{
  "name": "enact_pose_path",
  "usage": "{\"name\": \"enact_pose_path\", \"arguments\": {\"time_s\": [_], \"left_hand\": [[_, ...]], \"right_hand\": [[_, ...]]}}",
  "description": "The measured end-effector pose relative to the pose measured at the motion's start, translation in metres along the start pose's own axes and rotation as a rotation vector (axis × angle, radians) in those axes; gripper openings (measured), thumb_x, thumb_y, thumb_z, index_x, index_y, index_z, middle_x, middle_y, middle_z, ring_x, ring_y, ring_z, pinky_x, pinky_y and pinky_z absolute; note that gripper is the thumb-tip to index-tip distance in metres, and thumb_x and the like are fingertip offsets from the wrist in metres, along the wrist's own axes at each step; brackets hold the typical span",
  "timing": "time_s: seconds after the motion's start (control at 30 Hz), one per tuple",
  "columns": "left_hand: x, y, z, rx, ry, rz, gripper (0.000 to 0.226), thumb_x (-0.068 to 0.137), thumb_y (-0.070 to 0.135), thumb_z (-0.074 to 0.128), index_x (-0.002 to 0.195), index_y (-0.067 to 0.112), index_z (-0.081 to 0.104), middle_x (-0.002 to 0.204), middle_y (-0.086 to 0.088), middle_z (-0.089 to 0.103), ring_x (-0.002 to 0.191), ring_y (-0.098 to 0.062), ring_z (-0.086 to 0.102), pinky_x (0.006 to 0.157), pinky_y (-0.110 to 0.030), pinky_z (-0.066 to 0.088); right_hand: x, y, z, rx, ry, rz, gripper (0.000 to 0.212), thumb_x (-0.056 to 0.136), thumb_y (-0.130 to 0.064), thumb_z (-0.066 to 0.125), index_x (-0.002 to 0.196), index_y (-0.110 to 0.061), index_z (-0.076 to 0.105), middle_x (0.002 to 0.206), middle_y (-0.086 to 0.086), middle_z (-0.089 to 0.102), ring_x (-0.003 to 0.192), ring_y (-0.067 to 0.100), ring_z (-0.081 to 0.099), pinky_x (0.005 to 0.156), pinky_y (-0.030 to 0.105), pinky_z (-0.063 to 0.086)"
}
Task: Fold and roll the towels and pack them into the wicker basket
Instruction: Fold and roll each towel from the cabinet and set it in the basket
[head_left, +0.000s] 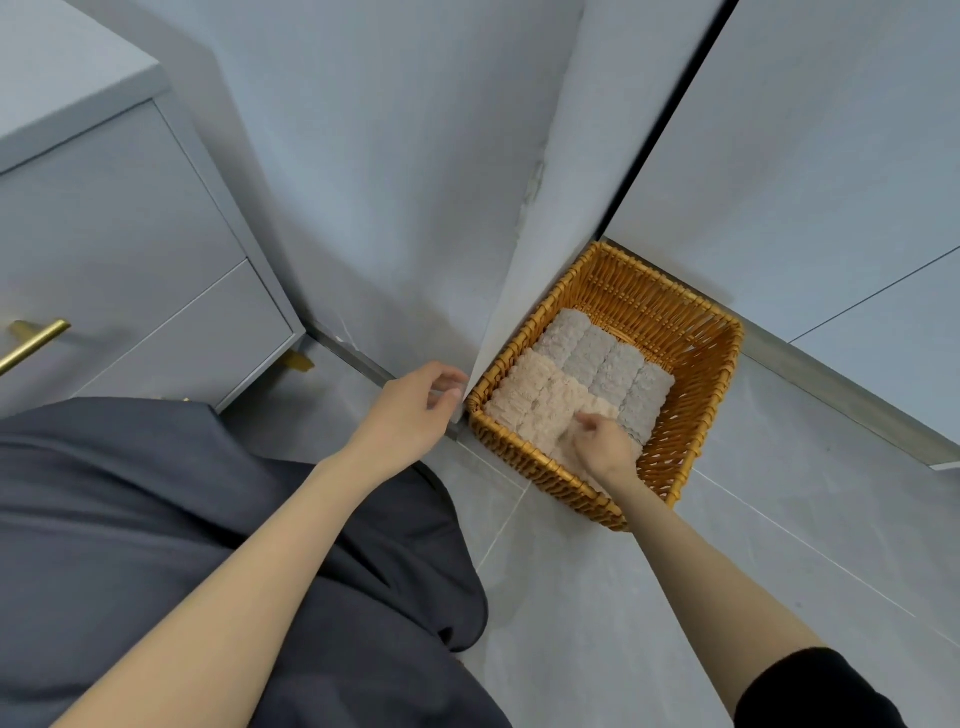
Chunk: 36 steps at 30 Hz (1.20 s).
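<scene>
The beige towel rolls (540, 402) lie packed in the near-left part of the wicker basket (698, 364), which sits on the tiled floor (597, 597) in the corner where a wall edge (511, 291) meets a tall cabinet panel (805, 156). Behind them, toward the basket's far side, a row of grey towel rolls (602, 358) lies touching them. The rolls run with their long axes roughly from the near-left rim toward the far-right wall, side by side like ribs.

The right hand (605, 441) is the one inside the basket. Its fingers are curled down into the beige pile at the near-right end of that row, and they appear to pinch or press the last beige roll; how firm the grasp is cannot be told, since the fingertips sink into the pile. The towel lies directly under and just ahead of those fingers.

The left hand (415, 410) is outside the basket, just beside its left corner, fingers bent around the wall edge as if for support. It holds no towel.

Judging from this, the next move belongs to the right hand: seating that roll in line with its neighbours. Bare wicker floor shows on the right side of the basket, so room remains there.
</scene>
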<state>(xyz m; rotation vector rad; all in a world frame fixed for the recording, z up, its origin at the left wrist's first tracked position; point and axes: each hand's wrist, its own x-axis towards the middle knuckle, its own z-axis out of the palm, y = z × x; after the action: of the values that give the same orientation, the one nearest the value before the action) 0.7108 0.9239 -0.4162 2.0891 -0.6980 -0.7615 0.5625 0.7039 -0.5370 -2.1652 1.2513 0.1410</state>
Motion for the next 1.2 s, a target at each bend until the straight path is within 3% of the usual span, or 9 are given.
{"name": "enact_pose_path", "arguments": {"time_s": [0.13,0.27,0.4,0.57,0.7,0.8,0.9,1.2], "left_hand": [[-0.009,0.003,-0.006,-0.03,0.023,0.006,0.022,0.1,0.023,0.046,0.12,0.026,0.055,0.113,0.014,0.057,0.099,0.0,0.051,0.065,-0.002,0.036],[-0.021,0.007,-0.017,-0.084,0.055,0.026,0.021,0.099,0.022,0.047,0.117,0.028,0.055,0.118,0.01,0.06,0.104,-0.003,0.053,0.073,-0.005,0.036],[-0.035,0.02,-0.037,-0.104,0.105,0.053,0.025,0.099,0.02,0.047,0.123,0.023,0.055,0.121,0.007,0.061,0.106,-0.006,0.053,0.083,-0.014,0.037],[-0.053,0.043,-0.084,-0.12,0.209,0.112,0.027,0.1,0.019,0.045,0.125,0.02,0.054,0.12,0.006,0.061,0.105,-0.01,0.056,0.09,-0.026,0.044],[-0.069,0.051,-0.135,-0.116,0.34,0.155,0.024,0.099,0.018,0.046,0.121,0.022,0.056,0.115,0.01,0.061,0.09,0.004,0.054,0.07,-0.01,0.042],[-0.087,0.055,-0.18,-0.095,0.454,0.167,0.023,0.098,0.016,0.047,0.118,0.021,0.056,0.112,0.009,0.062,0.088,0.007,0.053,0.066,-0.001,0.038],[-0.108,0.059,-0.223,-0.057,0.589,0.177,0.023,0.096,0.015,0.049,0.115,0.02,0.06,0.109,0.01,0.065,0.086,0.007,0.055,0.067,0.001,0.038],[-0.191,0.014,-0.318,0.124,0.812,-0.001,0.028,0.098,0.021,0.046,0.123,0.02,0.057,0.119,0.007,0.061,0.097,-0.008,0.054,0.08,-0.022,0.039]], "right_hand": [[-0.026,-0.024,-0.022,0.085,-0.022,-0.146,0.031,0.094,-0.014,0.048,0.122,-0.015,0.06,0.122,0.003,0.061,0.103,0.017,0.06,0.088,0.033,0.051],[-0.062,-0.056,-0.046,0.127,-0.117,-0.323,0.023,0.096,-0.018,0.05,0.115,-0.024,0.062,0.108,-0.008,0.062,0.089,0.004,0.059,0.074,0.019,0.049],[-0.103,-0.095,-0.07,0.099,-0.194,-0.483,0.018,0.096,-0.025,0.051,0.107,-0.038,0.058,0.098,-0.019,0.062,0.087,-0.002,0.059,0.074,0.016,0.048],[-0.139,-0.148,-0.093,0.129,-0.182,-0.633,0.022,0.096,-0.027,0.052,0.116,-0.029,0.061,0.1,-0.015,0.063,0.086,0.002,0.06,0.075,0.017,0.048],[-0.157,-0.201,-0.111,0.184,-0.142,-0.727,0.02,0.096,-0.026,0.052,0.113,-0.028,0.063,0.099,-0.017,0.062,0.084,0.001,0.06,0.072,0.013,0.045],[-0.168,-0.25,-0.12,0.216,-0.156,-0.803,0.02,0.096,-0.023,0.052,0.112,-0.029,0.063,0.099,-0.015,0.064,0.083,-0.001,0.059,0.072,0.01,0.045],[-0.178,-0.298,-0.126,0.225,-0.147,-0.88,0.021,0.095,-0.02,0.052,0.109,-0.031,0.062,0.098,-0.016,0.065,0.083,0.0,0.06,0.07,0.008,0.045],[-0.216,-0.417,-0.118,0.257,-0.217,-1.068,0.024,0.093,-0.017,0.053,0.11,-0.031,0.063,0.102,-0.015,0.066,0.086,0.004,0.06,0.072,0.006,0.042]]}}
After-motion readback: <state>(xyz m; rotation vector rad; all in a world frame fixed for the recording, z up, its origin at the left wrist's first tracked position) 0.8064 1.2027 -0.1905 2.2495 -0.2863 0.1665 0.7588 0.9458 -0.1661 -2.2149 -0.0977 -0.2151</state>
